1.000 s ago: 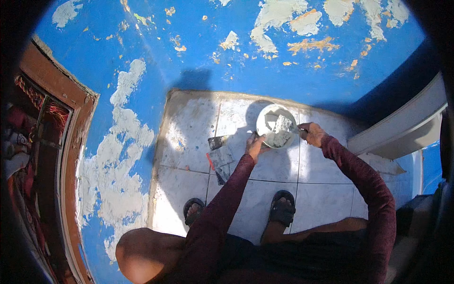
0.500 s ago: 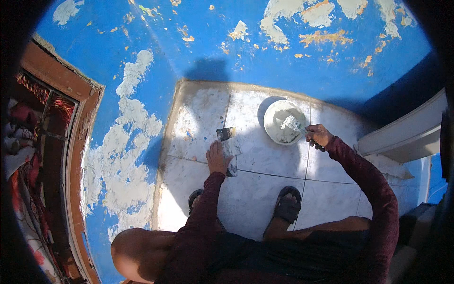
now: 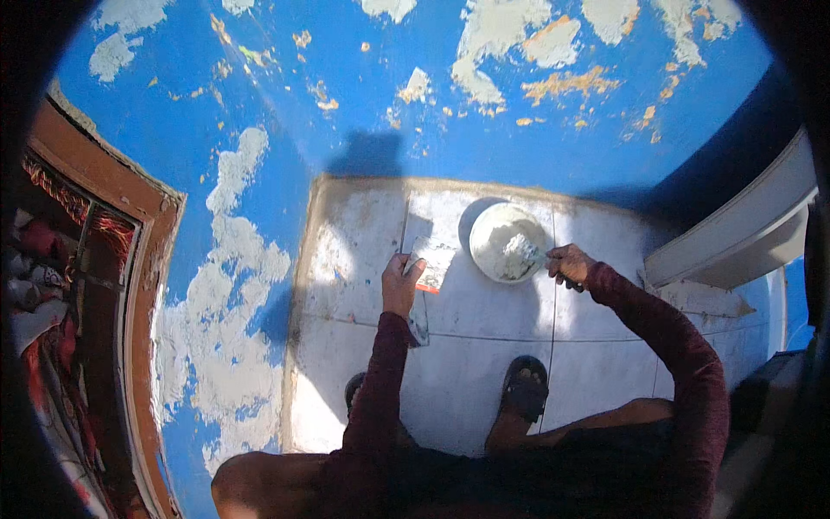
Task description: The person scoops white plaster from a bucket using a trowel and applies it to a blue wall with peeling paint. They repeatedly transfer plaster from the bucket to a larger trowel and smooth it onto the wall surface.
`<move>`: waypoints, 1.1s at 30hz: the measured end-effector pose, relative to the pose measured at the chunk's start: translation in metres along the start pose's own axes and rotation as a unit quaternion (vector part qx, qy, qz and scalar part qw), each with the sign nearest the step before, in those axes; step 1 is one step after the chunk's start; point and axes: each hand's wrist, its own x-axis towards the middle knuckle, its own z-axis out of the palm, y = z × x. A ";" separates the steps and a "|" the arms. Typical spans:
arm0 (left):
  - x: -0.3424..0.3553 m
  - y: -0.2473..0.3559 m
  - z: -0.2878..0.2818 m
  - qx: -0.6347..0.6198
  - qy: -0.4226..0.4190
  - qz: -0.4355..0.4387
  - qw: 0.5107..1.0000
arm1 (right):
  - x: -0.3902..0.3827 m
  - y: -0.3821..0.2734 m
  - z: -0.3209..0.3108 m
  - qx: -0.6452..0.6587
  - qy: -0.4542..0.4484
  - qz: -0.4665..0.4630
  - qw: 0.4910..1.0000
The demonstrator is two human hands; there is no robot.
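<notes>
My right hand [image 3: 570, 265] is closed round the handle of a putty knife, its blade [image 3: 538, 258] in a round white bowl [image 3: 484, 270]. White putty [image 3: 519, 246] is heaped around the blade inside the bowl. Left of the bowl, my left hand [image 3: 401, 284] grips a flat rectangular spreader blade [image 3: 437, 262] by its side, thumb on top. The spreader is smeared whitish and has a red strip along its near edge. Just below it, another flat, shiny piece [image 3: 419, 327] lies on the floor by my left wrist.
Blue walls [image 3: 285, 95] with grey-white filler patches [image 3: 229, 337] meet in a corner ahead. A brown window frame [image 3: 156, 225] with fabrics behind it stands at the left. White tiles [image 3: 467, 381] lie under my sandalled feet [image 3: 525, 389]. A pale curved panel [image 3: 735, 225] stands at the right.
My left hand, which lay flat over the spreader on the floor, has picked it up and turned it, so its red edge shows. My right hand stays at the bowl with the putty knife.
</notes>
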 end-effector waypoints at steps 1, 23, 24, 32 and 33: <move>-0.003 0.013 0.003 -0.037 0.003 -0.009 0.999 | -0.001 -0.006 0.005 -0.019 0.011 0.012 1.000; 0.029 -0.026 -0.057 -0.210 0.233 -0.008 0.949 | -0.028 -0.098 0.112 -0.482 -0.044 -0.180 0.856; 0.032 -0.027 -0.054 -0.220 0.230 -0.024 0.948 | -0.014 -0.077 0.125 -0.470 -0.064 -0.241 0.847; -0.028 -0.110 -0.042 -0.288 0.446 -0.156 0.833 | 0.024 -0.074 0.330 -0.414 0.201 -0.091 0.883; -0.040 -0.112 -0.040 -0.285 0.481 -0.158 0.814 | 0.038 -0.062 0.348 -0.440 0.200 -0.069 0.873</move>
